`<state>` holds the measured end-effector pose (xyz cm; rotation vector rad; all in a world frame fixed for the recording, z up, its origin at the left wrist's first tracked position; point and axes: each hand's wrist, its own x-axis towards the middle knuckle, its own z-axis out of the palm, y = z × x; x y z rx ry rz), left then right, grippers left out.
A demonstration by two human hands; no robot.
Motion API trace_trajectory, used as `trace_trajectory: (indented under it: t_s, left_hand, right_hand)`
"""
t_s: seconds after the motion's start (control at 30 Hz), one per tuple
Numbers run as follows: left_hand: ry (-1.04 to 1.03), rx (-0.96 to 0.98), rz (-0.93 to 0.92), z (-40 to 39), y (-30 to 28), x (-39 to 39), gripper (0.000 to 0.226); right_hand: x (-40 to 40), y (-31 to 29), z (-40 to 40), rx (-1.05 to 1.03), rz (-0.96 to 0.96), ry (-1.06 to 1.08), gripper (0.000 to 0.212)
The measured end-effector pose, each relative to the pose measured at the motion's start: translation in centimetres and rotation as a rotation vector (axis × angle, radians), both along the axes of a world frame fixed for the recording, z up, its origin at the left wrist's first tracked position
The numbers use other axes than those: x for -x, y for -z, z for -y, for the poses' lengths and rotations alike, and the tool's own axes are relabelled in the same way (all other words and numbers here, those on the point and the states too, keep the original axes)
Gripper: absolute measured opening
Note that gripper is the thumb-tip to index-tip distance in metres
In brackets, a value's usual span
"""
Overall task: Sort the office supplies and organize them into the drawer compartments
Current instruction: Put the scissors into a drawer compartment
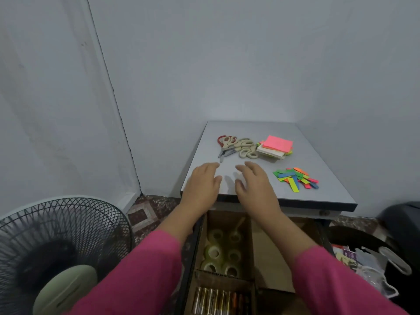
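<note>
Judging from how things lie, the sorting looks roughly half done. The open drawer [200, 264] below the table's near edge already holds goods: its left-hand compartment carries rolls of clear tape [221, 254], and the compartment nearest the camera carries a row of batteries [219, 300]. The wide compartment to the right of the tape shows only bare brown bottom where the arms do not cover it.

Three groups remain on the table [318, 155]. Going left to right: a heap of scissors [237, 147] lies toward the far left part of the top, beige handles tangled with one red pair; a stack of sticky note pads [276, 147], pink on top, sits just beside them; and a loose scatter of coloured page flags [295, 178] lies nearer the front edge, toward the right.

The left hand [202, 185] hovers over the table's near left corner, fingers relaxed and slightly spread, holding nothing. The right hand [254, 183] hovers just beside it, fingers likewise loose and apart, empty. Both sets of fingertips point toward the scissors, which lie just beyond them and are not touched; the blade tips come nearest the left hand. The pads and flags are farther off to the right of the right hand. The scissors seem the likely next pick, probably for the bare compartment.
</note>
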<state>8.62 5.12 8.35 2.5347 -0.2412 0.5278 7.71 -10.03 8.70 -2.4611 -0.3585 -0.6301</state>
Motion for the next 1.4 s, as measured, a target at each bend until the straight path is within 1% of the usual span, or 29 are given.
trace_trajectory:
  t_s: [0.07,0.1,0.17,0.33,0.43,0.53,0.67,0.77,0.9,1.17,1.4]
  left_hand:
    - [-0.014,-0.012,-0.157,0.4,-0.2,-2.2,0.048]
    - [-0.023,-0.028,-0.209,0.5,-0.2,-3.1,0.05]
    - [-0.047,-0.051,-0.256,0.6,-0.2,-4.9,0.052]
    - [-0.057,-0.168,-0.201,0.9,0.2,-8.5,0.048]
    - [-0.053,-0.19,-0.158,0.9,0.3,-10.7,0.044]
    - [-0.051,-0.204,-0.14,1.1,0.3,-12.3,0.042]
    - [-0.012,-0.233,-0.15,1.2,0.2,-13.7,0.045]
    - [0.007,-0.274,-0.174,1.3,0.3,-14.1,0.045]
    - [0.029,-0.263,-0.172,1.3,0.1,-13.7,0.044]
    - [0.011,-0.16,-0.232,1.3,-0.3,-12.2,0.044]
    - [-0.009,-0.146,-0.254,1.2,0.2,-9.4,0.046]
  right_hand:
    - [-3.2,-0.8,-0.3,0.045,-0.192,0.031,0.053]
    - [-4.5,-0.8,-0.3,0.089,-0.232,0.031,0.056]
    - [-6.7,-0.9,-0.3,0.162,-0.248,0.022,0.055]
    - [-9.9,-0.3,-0.8,0.293,-0.184,0.022,0.054]
    - [-11.6,-0.2,-1.2,0.344,-0.137,0.041,0.074]
    - [-13.2,0.0,-1.5,0.385,-0.167,0.045,0.068]
    - [-14.1,0.4,-1.5,0.4,-0.265,0.04,0.055]
    - [-14.1,0.4,-1.3,0.4,-0.325,0.057,0.055]
    - [-14.0,0.5,-1.3,0.407,-0.319,0.067,0.053]
    - [-13.5,0.6,-1.2,0.406,-0.319,0.034,0.049]
    - [-10.8,0.4,-1.3,0.429,-0.334,-0.006,0.049]
